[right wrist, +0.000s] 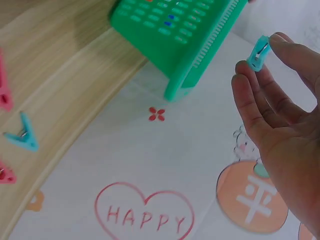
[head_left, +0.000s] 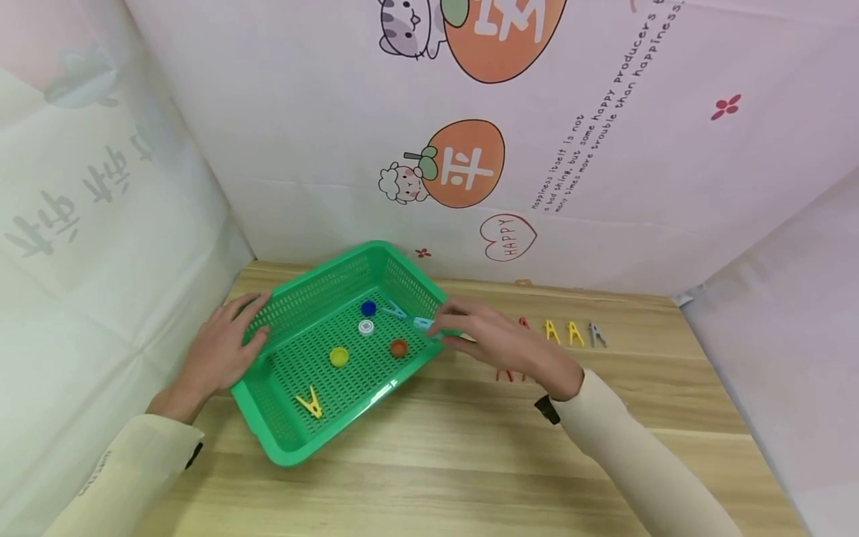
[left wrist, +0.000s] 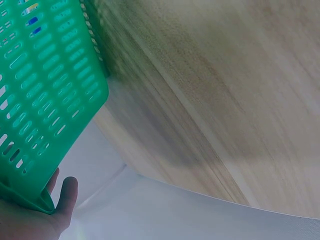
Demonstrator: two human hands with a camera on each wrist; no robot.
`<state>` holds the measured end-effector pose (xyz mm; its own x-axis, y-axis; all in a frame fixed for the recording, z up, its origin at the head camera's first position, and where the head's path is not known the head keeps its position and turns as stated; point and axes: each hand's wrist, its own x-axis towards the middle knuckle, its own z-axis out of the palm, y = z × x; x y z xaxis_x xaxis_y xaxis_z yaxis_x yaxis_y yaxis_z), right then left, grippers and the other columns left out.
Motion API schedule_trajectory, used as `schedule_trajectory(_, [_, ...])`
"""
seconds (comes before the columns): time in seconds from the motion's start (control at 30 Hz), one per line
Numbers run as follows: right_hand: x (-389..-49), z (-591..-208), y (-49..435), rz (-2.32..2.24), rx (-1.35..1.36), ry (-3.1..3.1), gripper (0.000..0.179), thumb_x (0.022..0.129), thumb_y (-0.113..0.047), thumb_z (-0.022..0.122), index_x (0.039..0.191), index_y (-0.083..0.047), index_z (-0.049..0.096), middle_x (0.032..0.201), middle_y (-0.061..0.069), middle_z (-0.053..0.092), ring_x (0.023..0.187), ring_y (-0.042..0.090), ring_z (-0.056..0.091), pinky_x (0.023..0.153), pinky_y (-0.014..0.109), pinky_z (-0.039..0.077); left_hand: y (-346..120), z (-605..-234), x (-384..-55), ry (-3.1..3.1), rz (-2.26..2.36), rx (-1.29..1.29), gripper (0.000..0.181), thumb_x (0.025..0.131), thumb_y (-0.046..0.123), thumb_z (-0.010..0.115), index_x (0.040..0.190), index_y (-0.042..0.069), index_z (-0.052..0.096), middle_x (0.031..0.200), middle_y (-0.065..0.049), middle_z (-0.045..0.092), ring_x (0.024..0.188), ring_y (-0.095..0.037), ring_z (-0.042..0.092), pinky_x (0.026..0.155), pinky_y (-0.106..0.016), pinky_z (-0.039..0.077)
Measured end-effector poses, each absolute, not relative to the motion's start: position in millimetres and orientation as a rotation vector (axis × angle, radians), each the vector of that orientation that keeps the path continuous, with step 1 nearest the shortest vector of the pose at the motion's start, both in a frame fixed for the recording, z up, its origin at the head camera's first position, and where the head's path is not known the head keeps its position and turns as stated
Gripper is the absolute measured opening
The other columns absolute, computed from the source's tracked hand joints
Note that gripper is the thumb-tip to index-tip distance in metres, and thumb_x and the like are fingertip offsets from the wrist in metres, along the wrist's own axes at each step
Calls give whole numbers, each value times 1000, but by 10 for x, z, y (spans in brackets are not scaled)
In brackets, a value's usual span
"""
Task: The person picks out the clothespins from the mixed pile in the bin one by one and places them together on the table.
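A green plastic basket [head_left: 305, 294] stands on the table with slotted walls and floor. My left hand [head_left: 218, 347] grips its left rim, the thumb on the inner side. Over the basket's right end, my right hand [head_left: 493, 335] pinches a light blue clothespin [right wrist: 258, 52] between thumb and fingertips. Inside the basket lie another light blue clothespin [head_left: 394, 309] and a yellow clothespin [head_left: 312, 403]. Small round caps are scattered there too: a blue cap [head_left: 368, 308], a white cap [head_left: 365, 327], a yellow cap [head_left: 338, 356] and an orange cap [head_left: 399, 347].
Right of the basket, yellow clothespins [head_left: 552, 332] and a grey clothespin [head_left: 596, 335] lie in a row. Red clothespins [head_left: 505, 375] are partly hidden by my right arm. The right wrist view shows a light blue clothespin [right wrist: 22, 134] on the table. Printed cloth walls enclose the table.
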<state>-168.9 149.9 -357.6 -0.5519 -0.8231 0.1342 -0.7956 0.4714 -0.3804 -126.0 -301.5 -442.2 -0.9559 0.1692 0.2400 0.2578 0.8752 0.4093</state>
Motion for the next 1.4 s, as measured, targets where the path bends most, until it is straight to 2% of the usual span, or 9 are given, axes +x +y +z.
schedule_trajectory(0.23, [-1606,-3682,1812,-688,-1357,2730,21,104,-12,76,124,-18,78,129,1,70,119,18,70,96,40,64,-3008,-4422,-1259,-2849,-659,-327,59,111,21,56,165,1,43,164,-29,43,143,-56,44,110,-77,41])
schedule_trajectory(0.47, [-1503,-3856,2136,-725,-1348,2857,26,98,-2,80,120,-16,79,124,6,72,111,22,71,88,40,65,-3016,-4426,-1257,-2854,-659,-321,60,111,22,56,165,2,42,165,-29,42,144,-57,44,110,-78,40])
schedule_trajectory(0.6, [-1426,-3923,2304,-717,-1221,2911,28,98,-3,80,121,-18,79,127,5,70,114,23,70,85,38,64,-3028,-4428,-1257,-2854,-660,-317,60,111,22,55,166,2,42,165,-29,42,144,-57,42,111,-78,39])
schedule_trajectory(0.7, [-1383,-3988,2422,-681,-1163,2952,29,98,-1,80,122,-16,79,127,6,70,118,27,70,87,42,65,-3031,-4432,-1260,-2858,-659,-315,60,111,22,55,166,2,41,165,-29,42,145,-57,42,111,-79,39])
schedule_trajectory(0.87, [-1314,-4114,2615,-669,-1083,3046,30,96,2,80,123,-11,78,126,8,71,111,26,70,86,44,65,-3025,-4442,-1263,-2866,-659,-317,60,112,23,55,166,3,40,166,-29,41,145,-57,42,110,-78,39])
schedule_trajectory(1.1, [-1237,-4226,2840,-704,-974,3134,30,97,2,80,121,-15,78,120,7,70,103,27,71,80,44,63,-3011,-4432,-1255,-2848,-662,-324,60,111,21,56,165,2,42,164,-30,42,143,-58,43,109,-78,39])
schedule_trajectory(1.4, [-1149,-4371,2998,-733,-844,3185,29,94,5,80,120,-10,79,120,13,71,101,28,70,76,42,62,-3010,-4435,-1254,-2856,-655,-322,60,111,21,56,166,2,42,164,-30,42,142,-57,44,109,-77,40])
